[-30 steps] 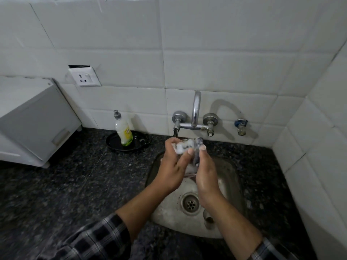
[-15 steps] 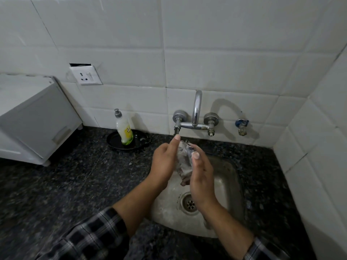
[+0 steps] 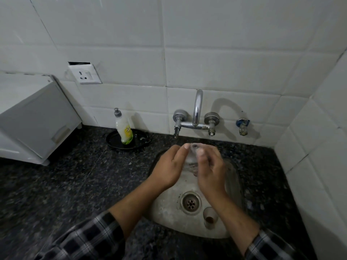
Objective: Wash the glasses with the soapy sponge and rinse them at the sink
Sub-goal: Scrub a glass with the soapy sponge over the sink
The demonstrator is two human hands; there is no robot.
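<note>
Although blur hid much of the detail, the work appeared to be about midway. The left hand and the right hand met over the back of the sink, just below the tap spout, with the held glass caught between them. The right hand's fingers and thumb were curled round that glass. The left hand's fingers lay against its other side, and whether they wrapped it or only pressed on it could not be told. No sponge showed in either hand and no foam could be made out on the glass, so this looked more like the rinse than the scrub. Whether water was running from the spout was not clear either.

A second glass stood upright on the sink floor, just beside the drain, with a brown residue in its bottom; by that mark it seemed unwashed. The soap bottle stood on a black dish on the dark surface, well apart from the hands. No finished glass was visible on the surface. What was left was probably to finish the held one and set it down, then soap and rinse the second.
</note>
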